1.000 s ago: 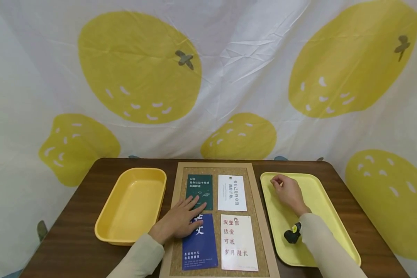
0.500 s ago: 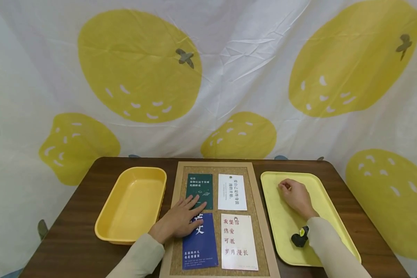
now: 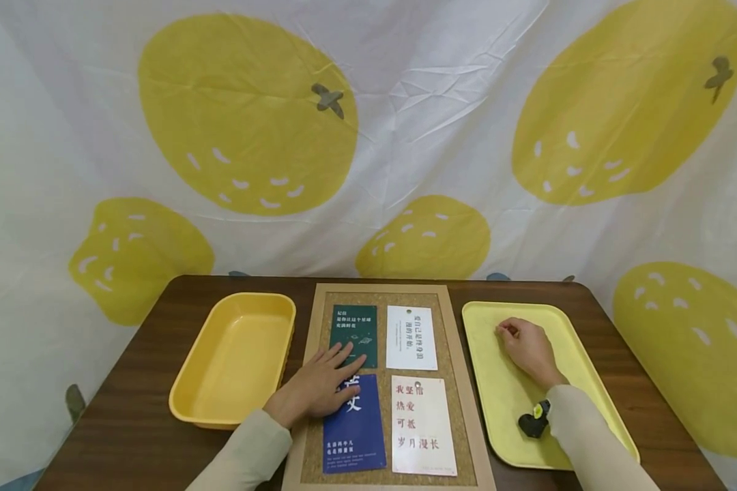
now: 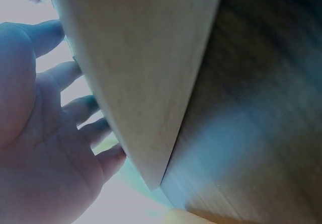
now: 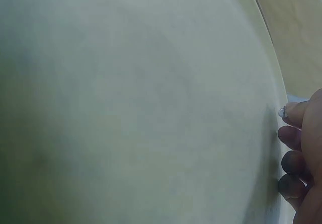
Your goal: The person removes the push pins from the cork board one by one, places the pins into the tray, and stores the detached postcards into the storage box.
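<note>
My left hand (image 3: 319, 387) rests with spread fingers on the cork board (image 3: 382, 423), across the lower part of the green card (image 3: 355, 326) and the top of the blue card (image 3: 353, 443). In the left wrist view its palm (image 4: 45, 148) appears beside the wooden frame edge (image 4: 136, 58). My right hand (image 3: 531, 351) is over the yellow tray (image 3: 488, 409), fingers curled. Between its thumb and finger it pinches a small silvery thumbtack (image 5: 282, 112). Two white cards lie on the board's right half, the upper card (image 3: 410, 344) and the lower card (image 3: 422, 436), each with a tack at its top.
A deep yellow-orange basin (image 3: 233, 368) stands left of the board. All of it sits on a dark brown wooden table (image 3: 132, 409). Behind hangs a white cloth (image 3: 405, 136) printed with lemons. A black wrist camera (image 3: 533, 424) is strapped under the right wrist.
My right hand has shifted right and slightly nearer over the tray, away from its left edge. The left hand stays in place on the cards.
</note>
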{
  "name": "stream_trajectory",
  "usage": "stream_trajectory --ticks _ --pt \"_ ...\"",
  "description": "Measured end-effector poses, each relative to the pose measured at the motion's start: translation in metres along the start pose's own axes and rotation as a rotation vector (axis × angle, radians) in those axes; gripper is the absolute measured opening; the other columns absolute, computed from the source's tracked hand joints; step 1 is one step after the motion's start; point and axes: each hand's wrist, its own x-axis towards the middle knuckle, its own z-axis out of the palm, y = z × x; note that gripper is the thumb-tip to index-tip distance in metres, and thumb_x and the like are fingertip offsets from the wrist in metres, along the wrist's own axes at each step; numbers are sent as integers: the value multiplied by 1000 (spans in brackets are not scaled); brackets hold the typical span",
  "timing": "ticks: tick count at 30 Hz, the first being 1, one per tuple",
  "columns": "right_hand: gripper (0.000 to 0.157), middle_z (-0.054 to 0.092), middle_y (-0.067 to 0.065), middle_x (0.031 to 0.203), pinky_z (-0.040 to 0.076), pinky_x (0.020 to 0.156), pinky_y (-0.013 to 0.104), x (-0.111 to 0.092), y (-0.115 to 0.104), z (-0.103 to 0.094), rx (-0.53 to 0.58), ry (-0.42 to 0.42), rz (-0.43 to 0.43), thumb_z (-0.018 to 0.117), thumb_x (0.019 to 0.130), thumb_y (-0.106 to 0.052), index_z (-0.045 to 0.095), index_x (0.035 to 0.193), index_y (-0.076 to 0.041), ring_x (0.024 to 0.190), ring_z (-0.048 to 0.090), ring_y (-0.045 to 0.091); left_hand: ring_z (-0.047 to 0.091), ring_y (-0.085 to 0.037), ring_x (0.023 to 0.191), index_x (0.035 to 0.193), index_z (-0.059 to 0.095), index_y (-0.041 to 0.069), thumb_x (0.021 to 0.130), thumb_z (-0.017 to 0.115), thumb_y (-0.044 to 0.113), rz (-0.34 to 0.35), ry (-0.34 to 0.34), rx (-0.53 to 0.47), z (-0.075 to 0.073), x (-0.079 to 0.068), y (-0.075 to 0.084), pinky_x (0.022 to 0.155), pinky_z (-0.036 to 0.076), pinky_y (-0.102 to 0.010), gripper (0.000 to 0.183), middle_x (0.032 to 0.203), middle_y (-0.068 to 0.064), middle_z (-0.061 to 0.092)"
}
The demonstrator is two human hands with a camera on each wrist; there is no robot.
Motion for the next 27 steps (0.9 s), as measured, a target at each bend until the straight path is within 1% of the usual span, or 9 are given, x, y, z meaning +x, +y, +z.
stream_trajectory --ticks 13,19,27 --pt "16 68 7 81 44 62 31 1 -2 0 12 13 5 64 97 -16 73 97 -3 67 55 15 18 -33 151 156 34 22 103 46 47 3 3 5 2 1 -1 121 18 -51 59 163 -11 24" --pt "15 67 6 80 42 60 32 1 -1 1 28 6 6 64 97 -16 73 97 -4 66 53 15 18 -33 151 156 34 22 103 46 47 -3 2 5 3 1 -1 121 18 -52 60 163 -10 24" --pt "15 66 6 80 42 61 32 2 -1 2 20 15 5 64 96 -16 73 97 -4 66 53 15 18 -33 151 155 35 22 102 47 47 -5 9 2 4 2 -1 121 18 -52 60 163 -10 24"
